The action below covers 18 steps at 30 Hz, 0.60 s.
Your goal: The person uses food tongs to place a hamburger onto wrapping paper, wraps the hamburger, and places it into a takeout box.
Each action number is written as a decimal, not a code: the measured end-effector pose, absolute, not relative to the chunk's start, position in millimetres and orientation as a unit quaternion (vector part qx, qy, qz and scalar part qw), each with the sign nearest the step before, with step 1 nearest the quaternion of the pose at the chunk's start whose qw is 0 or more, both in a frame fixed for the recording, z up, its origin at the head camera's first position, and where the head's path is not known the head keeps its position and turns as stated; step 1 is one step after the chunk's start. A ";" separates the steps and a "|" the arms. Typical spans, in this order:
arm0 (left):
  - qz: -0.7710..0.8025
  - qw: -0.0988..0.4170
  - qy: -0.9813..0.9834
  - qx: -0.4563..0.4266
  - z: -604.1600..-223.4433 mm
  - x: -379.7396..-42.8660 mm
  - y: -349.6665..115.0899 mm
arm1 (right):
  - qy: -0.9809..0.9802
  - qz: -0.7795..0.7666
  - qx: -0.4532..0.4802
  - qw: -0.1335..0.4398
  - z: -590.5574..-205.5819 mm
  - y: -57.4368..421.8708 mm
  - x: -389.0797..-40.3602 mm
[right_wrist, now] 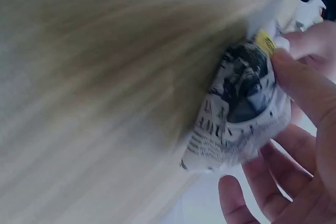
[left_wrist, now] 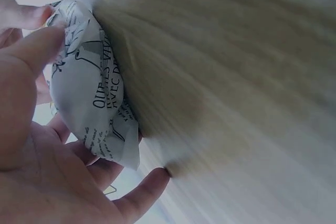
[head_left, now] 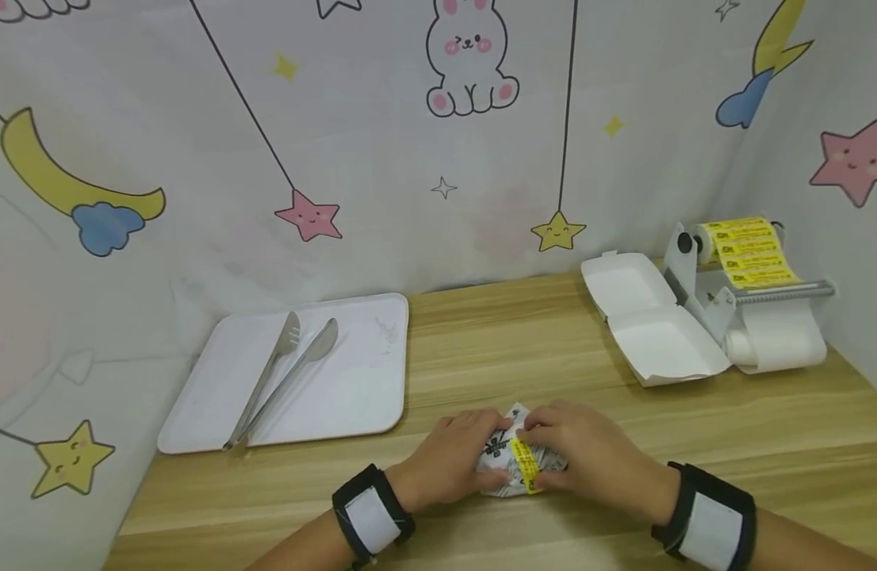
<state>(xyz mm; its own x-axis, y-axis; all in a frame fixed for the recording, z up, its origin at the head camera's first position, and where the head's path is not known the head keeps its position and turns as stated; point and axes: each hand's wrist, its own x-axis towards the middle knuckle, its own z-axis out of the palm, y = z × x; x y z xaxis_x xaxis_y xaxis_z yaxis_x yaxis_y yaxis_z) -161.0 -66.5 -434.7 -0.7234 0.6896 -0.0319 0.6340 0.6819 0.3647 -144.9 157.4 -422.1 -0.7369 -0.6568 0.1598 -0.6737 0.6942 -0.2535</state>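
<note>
Snugly, left fingers [head_left: 485, 419], right fingers [head_left: 541, 435] clamped on crinkled, rounded paper packet [head_left: 499, 454] — 1 yellow strip [head_left: 526, 464]

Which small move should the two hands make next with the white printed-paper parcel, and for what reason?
I would probably have the right hand press the yellow printed label strip flat onto the white printed-paper parcel: the strip lies across the wrapping, the right hand grips close beside it, and the left hand holds the opposite side.
</note>
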 end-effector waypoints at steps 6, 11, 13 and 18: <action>0.173 0.070 0.913 0.362 -435.8 -161.2 -66.6 | -0.918 0.157 0.363 0.032 -423.4 156.8 -141.9; 0.204 0.063 0.911 0.354 -434.8 -163.6 -66.5 | -0.913 0.174 0.365 0.055 -424.6 159.1 -138.9; 0.216 0.060 0.910 0.350 -433.9 -164.0 -66.1 | -0.912 0.183 0.363 0.058 -425.3 160.4 -138.1; 0.228 0.045 0.906 0.354 -430.8 -162.8 -66.3 | -0.910 0.211 0.354 0.056 -423.1 164.5 -136.3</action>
